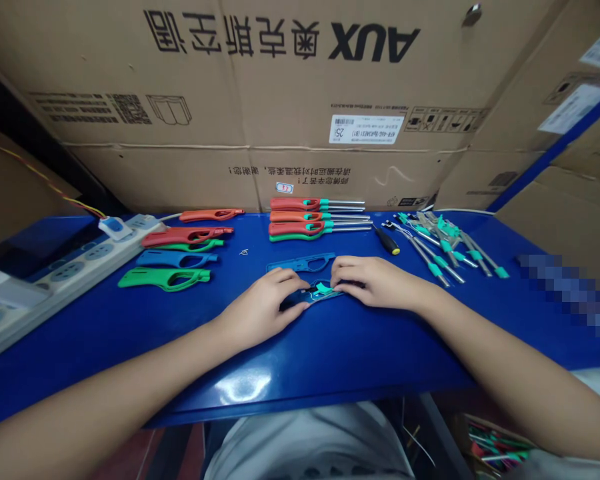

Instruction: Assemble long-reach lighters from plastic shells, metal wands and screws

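Note:
Both hands meet over a blue lighter casing half (330,296) lying low on the table, with a teal trigger piece (323,289) and a small dark part in it. My left hand (260,305) pinches its left end between thumb and fingers. At its right end, my right hand (375,283) is closed with curled fingertips on the casing, hiding that end. Just beyond lies a second blue casing half (293,263), its inner side up, close to my right fingers.
Finished-looking red and orange lighters (295,217) lie at the back. Coloured casings (167,277) are at left beside a power strip (70,273). A screwdriver (387,241) and metal-tube assemblies (445,243) lie at right. Cardboard (205,127) walls the back; tiny metal bits (244,252) lie mid-left.

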`<state>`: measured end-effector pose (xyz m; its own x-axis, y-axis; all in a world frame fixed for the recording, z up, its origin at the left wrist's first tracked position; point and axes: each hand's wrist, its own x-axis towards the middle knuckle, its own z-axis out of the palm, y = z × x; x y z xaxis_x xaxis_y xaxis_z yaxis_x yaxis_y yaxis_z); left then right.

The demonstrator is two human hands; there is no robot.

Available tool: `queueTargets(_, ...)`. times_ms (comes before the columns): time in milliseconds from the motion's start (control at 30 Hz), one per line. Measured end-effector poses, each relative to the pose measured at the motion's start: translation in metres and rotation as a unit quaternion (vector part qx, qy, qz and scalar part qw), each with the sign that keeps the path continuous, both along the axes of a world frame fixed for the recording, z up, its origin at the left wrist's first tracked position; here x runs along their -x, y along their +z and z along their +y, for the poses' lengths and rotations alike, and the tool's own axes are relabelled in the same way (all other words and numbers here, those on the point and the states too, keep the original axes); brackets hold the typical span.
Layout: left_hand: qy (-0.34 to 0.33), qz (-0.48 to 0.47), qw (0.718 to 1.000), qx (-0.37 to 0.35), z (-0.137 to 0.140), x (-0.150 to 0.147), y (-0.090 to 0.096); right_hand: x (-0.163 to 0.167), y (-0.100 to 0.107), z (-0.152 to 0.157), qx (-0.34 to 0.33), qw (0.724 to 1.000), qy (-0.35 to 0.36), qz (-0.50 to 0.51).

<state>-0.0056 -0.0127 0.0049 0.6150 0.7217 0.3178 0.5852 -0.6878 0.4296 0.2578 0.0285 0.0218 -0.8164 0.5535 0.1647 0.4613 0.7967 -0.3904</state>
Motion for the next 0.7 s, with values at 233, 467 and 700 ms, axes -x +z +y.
queueTargets(233,-0.005,0.013,1.000,0.002,0.001,0.001,-0.001,0.007,-0.009,-0.002,0.004,1.000,-0.016,0.000)
queueTargets(467,-0.003,0.002,1.000,0.017,0.001,0.000,0.000,0.011,-0.009,-0.006,-0.056,0.998,0.001,-0.028)
queueTargets(700,0.001,-0.002,1.000,0.031,0.001,-0.001,0.000,0.013,-0.011,-0.008,-0.101,0.994,0.009,-0.045)
